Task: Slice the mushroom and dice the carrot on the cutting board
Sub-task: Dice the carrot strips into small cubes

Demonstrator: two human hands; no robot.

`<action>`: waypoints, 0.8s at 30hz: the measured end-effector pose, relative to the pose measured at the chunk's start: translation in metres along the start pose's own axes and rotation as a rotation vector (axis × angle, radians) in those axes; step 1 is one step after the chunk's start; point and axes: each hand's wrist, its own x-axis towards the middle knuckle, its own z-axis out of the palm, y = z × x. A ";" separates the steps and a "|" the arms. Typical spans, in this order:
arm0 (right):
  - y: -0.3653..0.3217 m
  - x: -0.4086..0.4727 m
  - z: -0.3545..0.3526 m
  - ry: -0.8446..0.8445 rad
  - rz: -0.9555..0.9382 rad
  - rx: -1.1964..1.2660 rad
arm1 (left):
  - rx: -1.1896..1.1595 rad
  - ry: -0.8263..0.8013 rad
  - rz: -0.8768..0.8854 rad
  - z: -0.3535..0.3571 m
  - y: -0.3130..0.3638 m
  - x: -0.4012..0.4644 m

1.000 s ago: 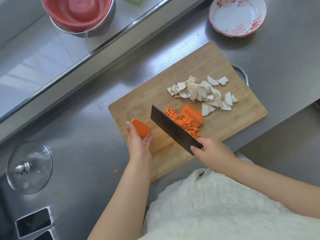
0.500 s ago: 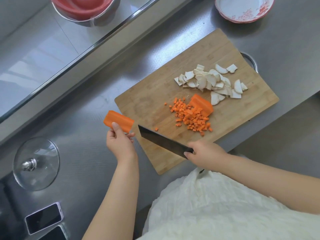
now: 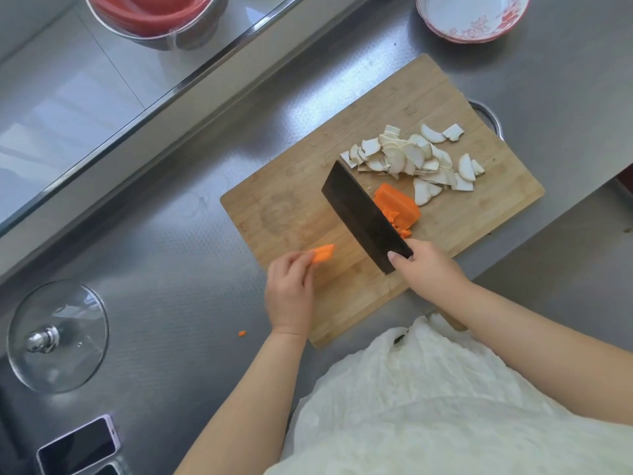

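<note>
Our right hand (image 3: 428,269) grips the dark rectangular cleaver (image 3: 363,214), its long axis diagonal, tip toward the far left; our left hand (image 3: 289,289) pinches an orange carrot piece (image 3: 323,253).

One camera sits on my head, looking steeply down and forward, close over my right hand (image 3: 428,269) and left hand (image 3: 289,289), with the rectangular wooden cutting board (image 3: 291,214) just beyond my grip.

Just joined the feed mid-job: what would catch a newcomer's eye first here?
The dark cleaver, gripped by the right hand, stands across the middle of the cutting board against a carrot chunk. Behind it lies a pile of pale mushroom slices. The left hand pinches a smaller carrot piece at the board's near left edge.
</note>
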 end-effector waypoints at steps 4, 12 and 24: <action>0.002 -0.001 0.003 0.031 -0.048 -0.116 | 0.072 -0.107 0.186 0.022 -0.010 -0.015; 0.008 -0.011 0.011 0.052 -0.218 -0.305 | 0.092 -0.183 0.224 0.027 -0.017 -0.024; 0.002 -0.007 0.014 0.017 -0.190 -0.606 | 0.198 -0.219 0.254 0.032 -0.004 -0.003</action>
